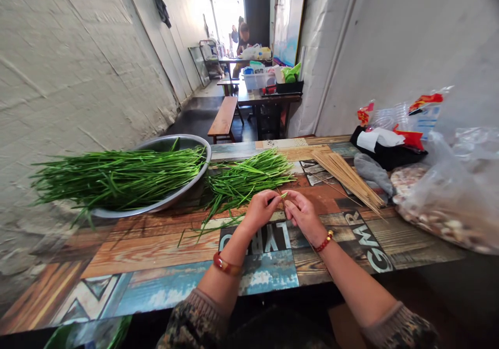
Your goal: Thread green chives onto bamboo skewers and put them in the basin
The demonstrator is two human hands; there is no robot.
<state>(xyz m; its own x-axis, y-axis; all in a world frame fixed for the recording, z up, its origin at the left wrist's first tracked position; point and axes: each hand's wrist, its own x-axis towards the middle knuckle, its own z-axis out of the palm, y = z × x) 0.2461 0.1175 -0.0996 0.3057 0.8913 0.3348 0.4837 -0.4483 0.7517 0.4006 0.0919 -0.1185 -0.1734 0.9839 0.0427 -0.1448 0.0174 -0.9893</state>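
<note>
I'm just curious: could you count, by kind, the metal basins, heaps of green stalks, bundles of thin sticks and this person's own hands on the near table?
Metal basin: 1
Heaps of green stalks: 2 (basin heap, table heap)
Bundle of thin sticks: 1
Hands: 2 (left hand, right hand)
Total: 6

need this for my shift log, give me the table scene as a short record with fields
left hand: close beside a bit of green; hold unclear
right hand: pinching a thin stick
bowl: metal, left side, long green stalks hanging over its rim
loose pile: green, on the table, beyond the hands
stick bundle: right of the loose pile
bag: clear plastic, far right
</note>
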